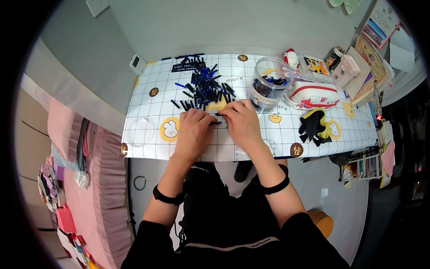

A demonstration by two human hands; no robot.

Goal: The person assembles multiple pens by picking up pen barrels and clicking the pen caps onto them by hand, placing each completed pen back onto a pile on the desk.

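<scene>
My left hand (195,131) is closed over the near part of the table, with a short dark tube that looks like an ink cartridge (216,123) sticking out from its fingertips. Close beside it, the fingers of my right hand (243,123) pinch another small dark cartridge (219,114). Just beyond both hands spreads a loose pile of black and blue cartridges (206,85). To the right of the pile stands a clear round jar (265,99), open at the top, with more cartridges inside. A clear round lid (139,132) lies left of my left hand.
A white and red pouch (313,95) sits right of the jar, and black and yellow gloves (315,127) lie nearer. Boxes and notebooks (367,58) crowd the far right. A small white device (137,64) stands at the table's back left corner, by the wall.
</scene>
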